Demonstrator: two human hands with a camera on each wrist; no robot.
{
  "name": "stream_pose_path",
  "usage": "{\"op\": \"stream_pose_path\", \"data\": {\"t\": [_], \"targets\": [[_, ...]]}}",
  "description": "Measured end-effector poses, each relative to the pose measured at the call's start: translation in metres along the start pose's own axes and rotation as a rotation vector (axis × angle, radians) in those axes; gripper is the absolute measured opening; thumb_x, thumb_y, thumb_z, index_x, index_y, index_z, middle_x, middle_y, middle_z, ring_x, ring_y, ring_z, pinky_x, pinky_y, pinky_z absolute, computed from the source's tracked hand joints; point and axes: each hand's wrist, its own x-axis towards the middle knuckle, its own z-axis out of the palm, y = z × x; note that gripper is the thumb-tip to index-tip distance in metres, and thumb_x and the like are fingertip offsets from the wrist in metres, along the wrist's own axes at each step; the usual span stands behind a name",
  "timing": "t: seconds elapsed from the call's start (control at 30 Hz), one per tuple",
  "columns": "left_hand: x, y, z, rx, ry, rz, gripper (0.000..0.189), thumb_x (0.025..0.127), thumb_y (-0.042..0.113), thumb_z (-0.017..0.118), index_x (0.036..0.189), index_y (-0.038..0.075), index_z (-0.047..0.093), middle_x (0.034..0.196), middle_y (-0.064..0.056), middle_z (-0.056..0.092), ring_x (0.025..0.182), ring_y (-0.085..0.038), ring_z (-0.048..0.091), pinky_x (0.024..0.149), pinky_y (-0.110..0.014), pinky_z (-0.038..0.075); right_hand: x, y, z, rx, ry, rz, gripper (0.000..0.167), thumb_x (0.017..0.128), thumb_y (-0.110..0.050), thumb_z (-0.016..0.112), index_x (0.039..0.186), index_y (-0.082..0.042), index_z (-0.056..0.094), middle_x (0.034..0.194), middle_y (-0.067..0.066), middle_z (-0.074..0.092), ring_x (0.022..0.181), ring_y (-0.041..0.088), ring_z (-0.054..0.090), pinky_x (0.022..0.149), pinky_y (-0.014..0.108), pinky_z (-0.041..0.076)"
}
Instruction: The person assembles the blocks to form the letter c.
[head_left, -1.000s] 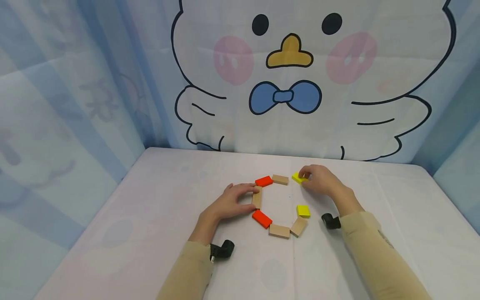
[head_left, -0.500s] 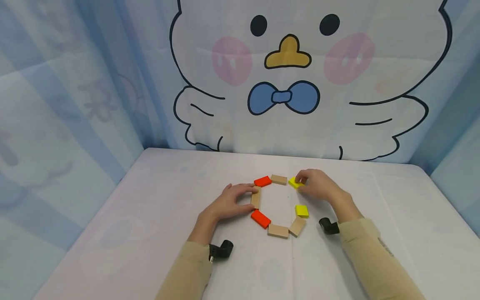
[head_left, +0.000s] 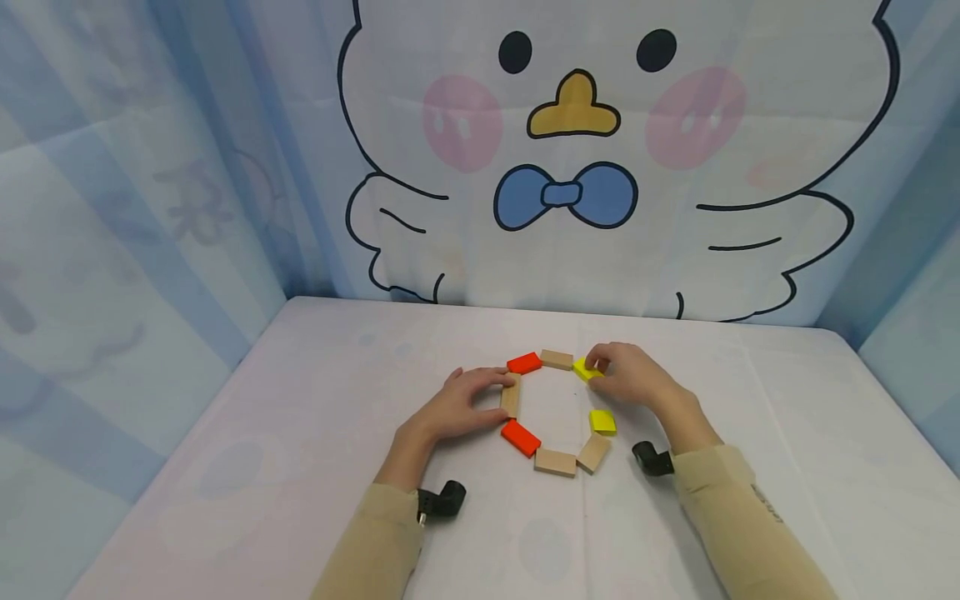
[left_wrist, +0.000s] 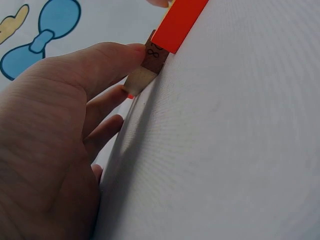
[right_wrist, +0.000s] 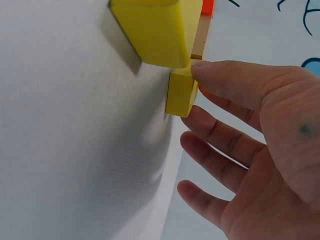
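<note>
Several small flat blocks lie in a ring on the table. My left hand (head_left: 450, 408) pinches a plain wooden block (head_left: 511, 400) on the ring's left side, thumb at its near end and fingertips at its far end. Dark marks show on that wooden block (left_wrist: 154, 56) in the left wrist view. At the far right of the ring, my right hand (head_left: 633, 375) holds a yellow block (head_left: 581, 370) between thumb and fingers. The right wrist view has this yellow block (right_wrist: 181, 94) close beyond a second, nearer yellow block (right_wrist: 155, 32).
Red blocks (head_left: 524, 363) (head_left: 521, 437) sit at both ends of the left wooden block. More wooden blocks (head_left: 557, 359) (head_left: 556, 462) (head_left: 594, 453) form the far and near sides. Behind the table (head_left: 337, 350) hangs a printed curtain (head_left: 570, 258).
My right hand has slid the yellow block leftward and slightly nearer, up to the far wooden block's right end. My left hand keeps its hold on the left wooden block.
</note>
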Motion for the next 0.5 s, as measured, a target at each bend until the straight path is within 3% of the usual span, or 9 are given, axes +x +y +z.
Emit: {"op": "stream_pose_path", "data": {"t": [0.5], "targets": [[0.0002, -0.0017, 0.0000, 0.010, 0.002, 0.007, 0.050, 0.093, 0.030, 0.072, 0.140, 0.019, 0.060, 0.153, -0.002, 0.048, 0.144, -0.020, 0.037, 0.122, -0.049, 0.005, -0.0086, -0.0001, -0.0024, 0.018, 0.039, 0.029, 0.025, 0.096, -0.017, 0.067, 0.117, -0.003, 0.067, 0.103, 0.012, 0.063, 0.094, 0.031, 0.055, 0.085, 0.047, 0.051]]}}
